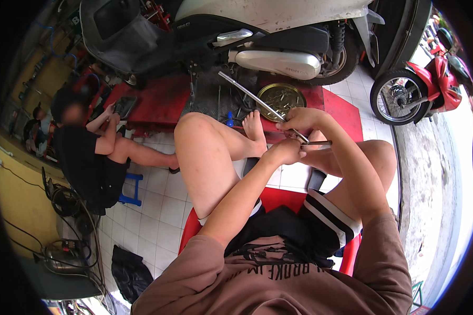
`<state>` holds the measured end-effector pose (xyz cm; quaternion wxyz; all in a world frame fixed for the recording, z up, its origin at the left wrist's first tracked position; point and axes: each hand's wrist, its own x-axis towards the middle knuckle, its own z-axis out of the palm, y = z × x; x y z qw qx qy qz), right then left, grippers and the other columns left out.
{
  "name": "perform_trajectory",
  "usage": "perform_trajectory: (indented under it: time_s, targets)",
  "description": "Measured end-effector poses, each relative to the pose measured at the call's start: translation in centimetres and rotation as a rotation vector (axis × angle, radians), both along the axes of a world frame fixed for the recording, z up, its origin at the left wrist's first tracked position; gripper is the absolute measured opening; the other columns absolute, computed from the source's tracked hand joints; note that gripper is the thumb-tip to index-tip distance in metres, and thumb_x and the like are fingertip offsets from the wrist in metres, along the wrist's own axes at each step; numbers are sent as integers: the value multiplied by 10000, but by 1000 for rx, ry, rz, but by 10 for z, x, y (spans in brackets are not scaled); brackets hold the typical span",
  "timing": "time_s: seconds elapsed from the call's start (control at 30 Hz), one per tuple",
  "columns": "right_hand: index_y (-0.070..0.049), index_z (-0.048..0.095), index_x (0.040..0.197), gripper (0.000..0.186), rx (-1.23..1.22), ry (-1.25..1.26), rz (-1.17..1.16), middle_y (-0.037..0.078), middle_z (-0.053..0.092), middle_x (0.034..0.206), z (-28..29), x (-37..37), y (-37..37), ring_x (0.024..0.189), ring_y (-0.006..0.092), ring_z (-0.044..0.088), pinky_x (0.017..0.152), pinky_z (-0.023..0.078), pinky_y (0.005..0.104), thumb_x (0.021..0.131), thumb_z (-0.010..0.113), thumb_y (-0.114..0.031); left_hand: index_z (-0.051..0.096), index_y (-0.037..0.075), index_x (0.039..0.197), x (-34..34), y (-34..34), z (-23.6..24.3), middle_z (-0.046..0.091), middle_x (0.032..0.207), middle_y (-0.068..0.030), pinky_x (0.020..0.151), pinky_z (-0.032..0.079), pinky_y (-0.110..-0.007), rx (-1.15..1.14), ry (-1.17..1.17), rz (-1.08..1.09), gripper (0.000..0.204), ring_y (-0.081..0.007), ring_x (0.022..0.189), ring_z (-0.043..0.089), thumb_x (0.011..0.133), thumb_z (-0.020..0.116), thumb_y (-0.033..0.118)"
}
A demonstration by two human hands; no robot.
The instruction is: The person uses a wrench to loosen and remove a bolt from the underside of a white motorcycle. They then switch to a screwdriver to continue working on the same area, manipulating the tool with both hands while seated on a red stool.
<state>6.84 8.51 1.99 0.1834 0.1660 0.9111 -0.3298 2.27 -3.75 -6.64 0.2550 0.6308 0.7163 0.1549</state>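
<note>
Between my knees, both hands are closed around a long silver T-handle wrench (252,95). Its shaft slants up and left towards the scooter's engine side, and the far tip stands in front of the engine. My left hand (286,151) grips near the cross handle at the lower end. Just above it, my right hand (301,121) wraps the shaft, its fingers partly hidden. Behind the shaft, a round brass-coloured tray (294,90) holds several small metal parts. The silver and black scooter (278,64) stands above on a red lift platform (347,113).
A small blue object (229,119) sits beside my bare foot. At left, a co-worker (81,152) in black sits on a blue stool (133,190), handling a dark item. A red motorcycle (436,84) stands at right. Black hoses (63,197) and a black cloth (130,273) lie lower left.
</note>
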Motion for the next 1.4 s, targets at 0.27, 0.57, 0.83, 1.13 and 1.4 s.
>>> perform_trajectory:
  time_s: [0.27, 0.57, 0.83, 1.13, 1.4]
  targets:
    - [16, 682, 817, 498, -151, -123, -163, 79, 669, 751, 8, 8, 15, 667, 169, 617, 610, 492, 312, 876, 542, -458, 502, 44, 1183, -1, -3, -2, 619, 1062, -203, 882, 443, -432, -121, -71, -87, 395, -365, 1008, 581, 860, 584, 255]
    - [17, 647, 801, 455, -276, -88, -397, 83, 629, 679, 3, 14, 25, 597, 178, 608, 557, 504, 301, 866, 593, -430, 489, -8, 1159, 1, -4, 4, 612, 1055, -227, 876, 440, -437, -154, -68, -83, 422, -368, 1010, 580, 865, 573, 283]
    - [14, 647, 840, 383, -254, -11, -296, 91, 662, 728, 15, 20, 32, 640, 155, 645, 561, 498, 261, 880, 582, -361, 446, 13, 1279, -1, -8, 2, 582, 1158, -226, 934, 428, -429, -201, -1, -73, 531, -361, 1097, 548, 858, 580, 307]
    - [42, 625, 808, 296, 173, 202, -306, 38, 545, 599, 95, 86, 36, 510, 112, 497, 485, 405, 275, 849, 607, -251, 667, -12, 940, -45, 57, -64, 684, 892, -115, 710, 534, -350, -605, 26, 25, 377, -224, 725, 666, 754, 583, 305]
    - [10, 601, 933, 237, 434, 330, -498, 110, 545, 867, 106, 180, 34, 756, 225, 558, 674, 447, 333, 736, 706, -69, 723, 109, 895, -138, 147, -156, 676, 967, -158, 898, 474, -360, -111, 39, 513, 229, -303, 972, 630, 745, 622, 250]
